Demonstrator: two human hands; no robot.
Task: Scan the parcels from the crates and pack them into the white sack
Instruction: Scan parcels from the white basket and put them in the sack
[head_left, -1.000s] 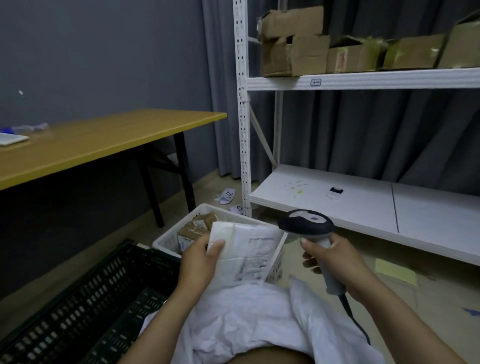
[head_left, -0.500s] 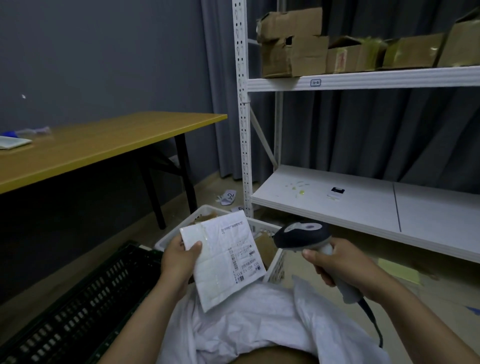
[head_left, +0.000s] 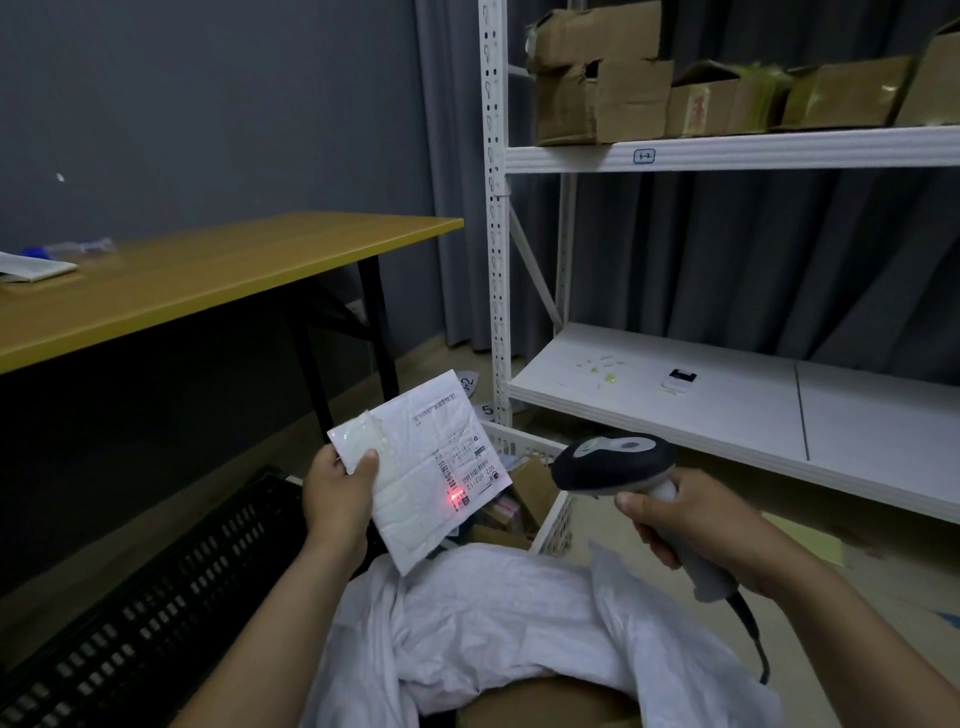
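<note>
My left hand (head_left: 337, 499) pinches the left edge of a flat white padded parcel (head_left: 415, 467), held up with its printed label facing me. A red scanner dot glows on the label's lower right. My right hand (head_left: 685, 519) grips the handle of a dark-headed barcode scanner (head_left: 613, 462), which points left at the parcel. Below both hands lies the crumpled white sack (head_left: 498, 618), open toward me. Behind the parcel stands a white crate (head_left: 556, 519) with brown boxes inside. A black crate (head_left: 156, 613) sits at the lower left.
A yellow-topped table (head_left: 208, 270) with black legs stands to the left. White metal shelving (head_left: 727, 405) fills the right, with worn cardboard boxes (head_left: 597, 78) on its upper shelf. Paper scraps lie on the floor by the shelf post. The scanner's cable (head_left: 753, 634) hangs down at right.
My left hand lifted the parcel and turned its label to face up. The scanner swung toward it, and the red scan dot now shows on the label.
</note>
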